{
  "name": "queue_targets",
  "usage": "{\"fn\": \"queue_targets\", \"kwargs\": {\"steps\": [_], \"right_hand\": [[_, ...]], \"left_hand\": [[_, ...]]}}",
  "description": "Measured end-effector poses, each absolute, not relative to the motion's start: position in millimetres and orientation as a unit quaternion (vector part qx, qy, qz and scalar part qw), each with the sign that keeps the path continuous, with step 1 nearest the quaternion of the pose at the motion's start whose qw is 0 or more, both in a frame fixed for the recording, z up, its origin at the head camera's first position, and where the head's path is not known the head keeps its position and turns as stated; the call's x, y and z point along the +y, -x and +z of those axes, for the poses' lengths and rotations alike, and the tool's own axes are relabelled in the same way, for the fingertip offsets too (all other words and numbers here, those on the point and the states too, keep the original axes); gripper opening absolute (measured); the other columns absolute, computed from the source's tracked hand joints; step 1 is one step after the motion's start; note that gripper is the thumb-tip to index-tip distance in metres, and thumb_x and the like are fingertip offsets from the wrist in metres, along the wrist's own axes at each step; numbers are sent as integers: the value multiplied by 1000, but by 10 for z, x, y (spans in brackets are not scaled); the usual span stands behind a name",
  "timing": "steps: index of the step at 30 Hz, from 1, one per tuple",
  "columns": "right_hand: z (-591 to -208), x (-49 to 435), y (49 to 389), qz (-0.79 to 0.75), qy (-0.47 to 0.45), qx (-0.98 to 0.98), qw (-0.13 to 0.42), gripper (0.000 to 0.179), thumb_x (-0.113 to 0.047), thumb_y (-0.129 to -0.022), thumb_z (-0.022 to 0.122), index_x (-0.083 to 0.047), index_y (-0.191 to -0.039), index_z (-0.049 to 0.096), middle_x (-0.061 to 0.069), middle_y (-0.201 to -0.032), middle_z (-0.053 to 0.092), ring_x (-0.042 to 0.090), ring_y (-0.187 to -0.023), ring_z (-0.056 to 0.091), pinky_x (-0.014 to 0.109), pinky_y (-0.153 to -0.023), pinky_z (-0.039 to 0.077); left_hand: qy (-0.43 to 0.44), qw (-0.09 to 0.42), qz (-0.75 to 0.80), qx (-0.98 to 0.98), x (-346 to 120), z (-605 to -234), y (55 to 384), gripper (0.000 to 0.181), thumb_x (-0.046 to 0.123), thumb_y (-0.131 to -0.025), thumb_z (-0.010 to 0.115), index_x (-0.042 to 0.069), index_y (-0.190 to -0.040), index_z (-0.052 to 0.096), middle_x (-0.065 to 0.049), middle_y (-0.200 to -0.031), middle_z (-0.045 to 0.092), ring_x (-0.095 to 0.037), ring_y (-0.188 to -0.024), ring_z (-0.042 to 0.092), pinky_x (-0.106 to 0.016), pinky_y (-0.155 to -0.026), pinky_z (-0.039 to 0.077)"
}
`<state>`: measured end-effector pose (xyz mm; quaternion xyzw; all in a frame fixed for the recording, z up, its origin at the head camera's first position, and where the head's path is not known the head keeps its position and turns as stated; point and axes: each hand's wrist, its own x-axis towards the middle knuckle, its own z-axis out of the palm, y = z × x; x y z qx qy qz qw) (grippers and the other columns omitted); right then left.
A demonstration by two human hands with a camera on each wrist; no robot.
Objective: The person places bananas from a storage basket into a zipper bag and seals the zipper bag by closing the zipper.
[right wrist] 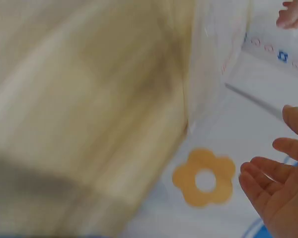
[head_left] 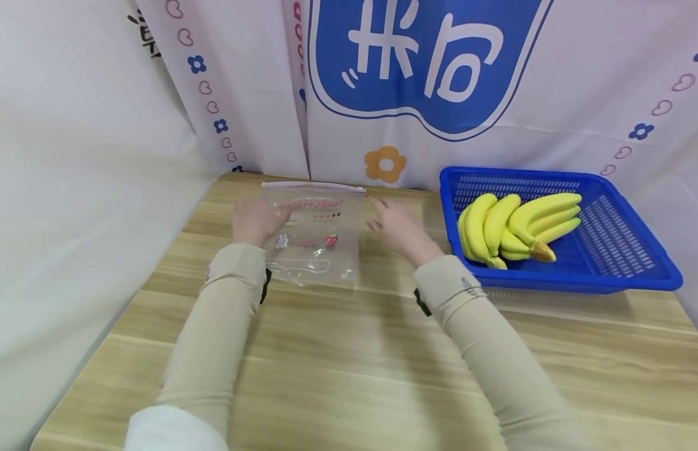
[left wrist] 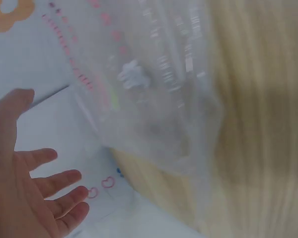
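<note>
A clear zip bag (head_left: 309, 235) with pink lettering and small printed pictures lies on the wooden table, its pale pink zip edge toward the back. Over the bag's left side hovers my left hand (head_left: 255, 219). In the left wrist view, that hand's fingers (left wrist: 59, 184) are spread, holding nothing, apart from the bag (left wrist: 149, 99). My right hand (head_left: 402, 230) is just right of the bag, fingers extended. The right wrist view shows the right hand (right wrist: 283, 183) with nothing in it, and the bag (right wrist: 213, 54) beyond its fingertips.
On the right stands a blue plastic basket (head_left: 630, 285) holding yellow bananas (head_left: 512, 225). The wooden table (head_left: 326, 376) meets a printed white curtain (head_left: 258, 125) along its back edge. White cloth (head_left: 72, 207) hangs on the left.
</note>
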<state>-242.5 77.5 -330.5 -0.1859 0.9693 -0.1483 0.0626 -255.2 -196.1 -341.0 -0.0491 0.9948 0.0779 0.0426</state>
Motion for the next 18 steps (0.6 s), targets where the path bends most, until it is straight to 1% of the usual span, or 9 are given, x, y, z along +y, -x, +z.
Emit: {"fn": "queue_targets", "kwargs": {"steps": [1, 4, 7, 11, 15, 18], "right_hand": [[-3361, 725, 2415, -144, 195, 968, 60, 55, -30, -101, 43, -7, -150, 29, 22, -152, 34, 38, -140, 35, 49, -116, 30], [-3492, 603, 2381, -138, 219, 964, 51, 49, -22, -101, 45, -6, -146, 36, 21, -149, 39, 36, -138, 39, 45, -117, 31], [-3606, 513, 2351, -128, 246, 959, 53, 47, -17, -100, 46, -6, -145, 38, 22, -149, 39, 36, -138, 39, 44, -117, 30], [-3738, 429, 2319, -103, 292, 948, 74, 47, -14, -100, 46, -6, -145, 38, 22, -152, 33, 37, -141, 34, 44, -118, 27], [-3834, 378, 2295, -72, 326, 938, 89, 48, -16, -99, 47, -5, -145, 38, 21, -155, 28, 37, -144, 27, 45, -120, 22], [-3879, 354, 2280, -52, 337, 935, 100, 51, -21, -98, 49, -6, -145, 38, 20, -157, 24, 36, -146, 22, 45, -122, 18]], "left_hand": [[54, 42, 64, 996, -1954, -3433, 2525, 69, 54, -93, 46, -5, -128, 50, -28, -115, 61, -42, -102, 60, -50, -88, 50], [74, 52, 47, 995, -1924, -3509, 2462, 66, 51, -94, 46, -6, -126, 49, -28, -109, 63, -39, -97, 61, -45, -80, 53], [89, 64, 41, 993, -1907, -3580, 2414, 63, 50, -95, 45, -6, -123, 50, -28, -112, 61, -40, -103, 59, -45, -84, 51], [95, 76, 38, 992, -1927, -3667, 2382, 58, 45, -97, 44, -8, -120, 51, -30, -113, 61, -40, -106, 58, -46, -91, 48], [100, 100, 48, 989, -1957, -3734, 2364, 59, 42, -99, 39, -9, -127, 50, -32, -125, 55, -43, -116, 54, -49, -97, 45], [112, 125, 69, 983, -1969, -3770, 2346, 60, 42, -99, 36, -8, -130, 49, -33, -132, 50, -45, -122, 49, -52, -98, 46]]}}
